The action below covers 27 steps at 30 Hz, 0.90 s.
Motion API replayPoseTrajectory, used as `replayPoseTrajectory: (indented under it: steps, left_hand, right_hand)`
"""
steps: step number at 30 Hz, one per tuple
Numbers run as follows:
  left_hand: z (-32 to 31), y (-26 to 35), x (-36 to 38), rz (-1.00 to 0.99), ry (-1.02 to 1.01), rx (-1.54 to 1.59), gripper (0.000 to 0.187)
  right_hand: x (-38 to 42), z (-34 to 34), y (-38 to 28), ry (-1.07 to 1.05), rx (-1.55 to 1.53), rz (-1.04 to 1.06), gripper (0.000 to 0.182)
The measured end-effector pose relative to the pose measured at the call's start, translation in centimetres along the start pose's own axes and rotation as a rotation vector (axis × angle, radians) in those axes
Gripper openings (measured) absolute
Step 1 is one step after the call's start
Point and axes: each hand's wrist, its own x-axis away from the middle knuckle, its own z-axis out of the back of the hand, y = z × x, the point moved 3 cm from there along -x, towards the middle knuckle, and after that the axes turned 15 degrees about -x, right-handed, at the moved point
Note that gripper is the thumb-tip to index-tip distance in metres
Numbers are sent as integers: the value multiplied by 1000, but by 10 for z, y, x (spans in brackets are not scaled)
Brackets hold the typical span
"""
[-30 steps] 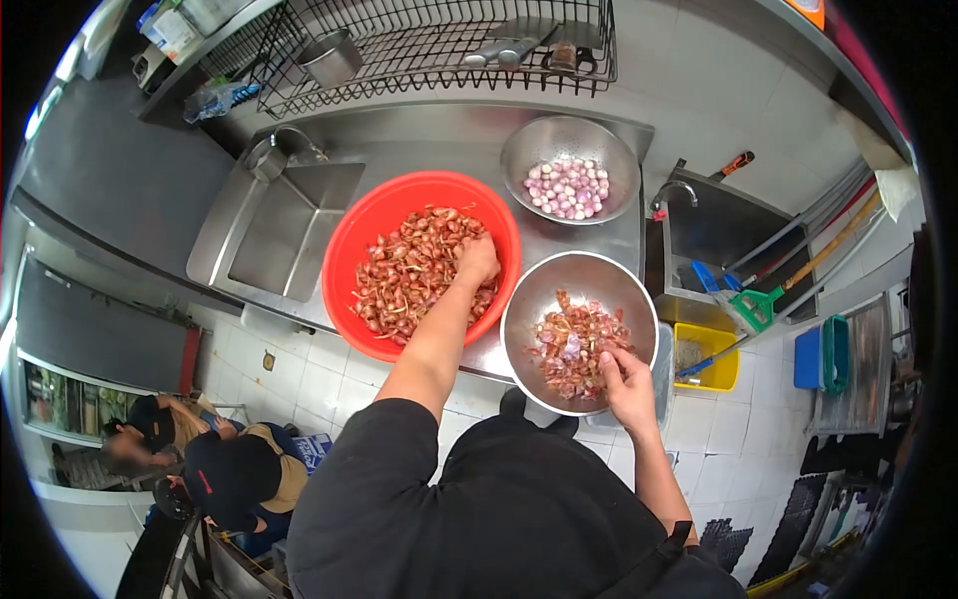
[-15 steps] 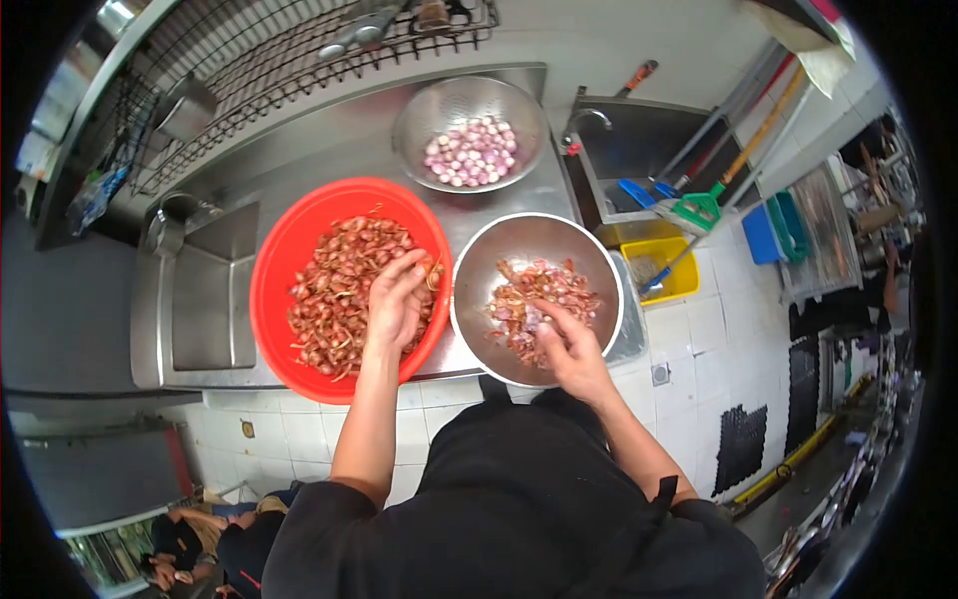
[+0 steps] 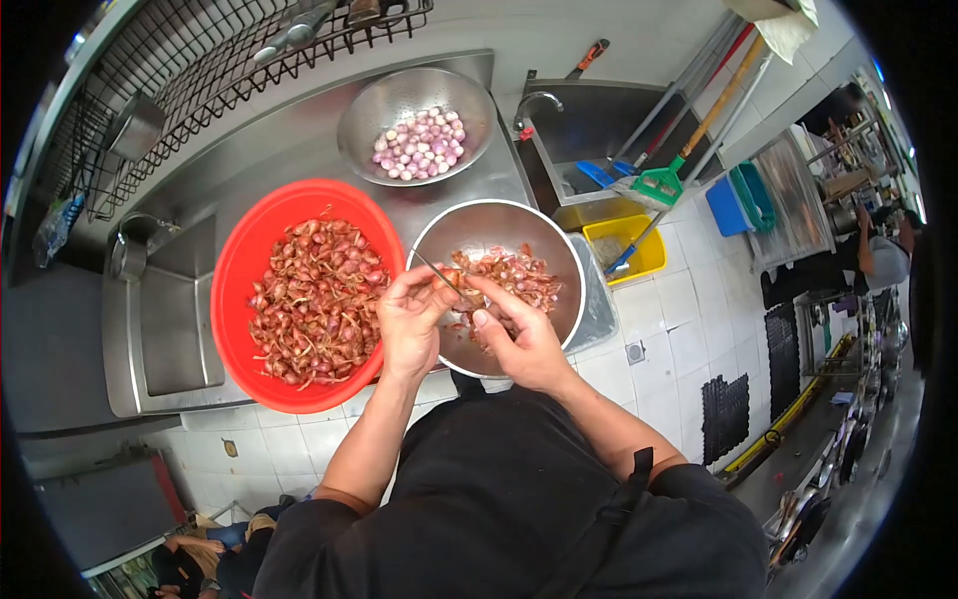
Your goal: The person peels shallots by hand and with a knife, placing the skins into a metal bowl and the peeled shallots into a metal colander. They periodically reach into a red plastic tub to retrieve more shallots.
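My left hand (image 3: 412, 324) pinches a reddish-brown shallot (image 3: 440, 296) over the left rim of the steel bowl (image 3: 439, 233). Close against it, my right hand (image 3: 527, 344) is closed around a small knife (image 3: 436, 271), whose thin dark blade points up and left across the shallot. My fingers hide part of the shallot and the knife's handle. Shallot skins (image 3: 524, 275) lie in the bowl below. To the left, a red basin (image 3: 232, 299) holds a heap of unpeeled shallots (image 3: 319, 299).
Behind the bowl, a steel colander (image 3: 361, 130) holds peeled shallots (image 3: 419, 145). A sink (image 3: 180, 329) is at the left, a second sink (image 3: 609, 120) at the right. A yellow bin (image 3: 639, 250) and long-handled brushes (image 3: 659, 187) stand right. Other people (image 3: 888, 258) are farther off.
My left hand has left the red basin and come right, now with a shallot. My right hand has risen out of the bowl to meet it, the knife now visible. The camera view has shifted.
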Motion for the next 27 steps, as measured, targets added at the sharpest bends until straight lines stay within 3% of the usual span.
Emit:
replayPoseTrajectory:
  steps: [6, 10, 17, 20, 22, 24, 26, 27]
  left_hand:
    - [-10, 1, -4, -4, 7, 43, 29]
    - [-15, 5, -5, -75, 9, -71, 30]
    - [-18, 1, -2, -194, 6, -183, 33]
    - [-19, -1, -4, -85, 18, -99, 32]
    - [-19, -6, -9, 73, -83, 141, 30]
    - [-15, -6, -11, 101, -120, 167, 30]
    - [-13, -8, -13, 190, -198, 173, 33]
    - [-11, -6, -13, 196, -206, 120, 32]
  right_hand:
    - [-6, 3, -1, 57, 132, 300, 47]
    - [-11, 6, -12, 18, 62, 213, 45]
    - [-15, 5, -9, 65, 41, 284, 39]
    - [-15, 5, -12, 96, 146, 387, 37]
    - [-17, 8, -9, 106, 24, 249, 37]
    - [-21, 10, -14, 96, -17, 292, 36]
    - [-19, 14, -15, 59, -47, 40, 35]
    - [-22, 12, -12, 73, -25, 149, 35]
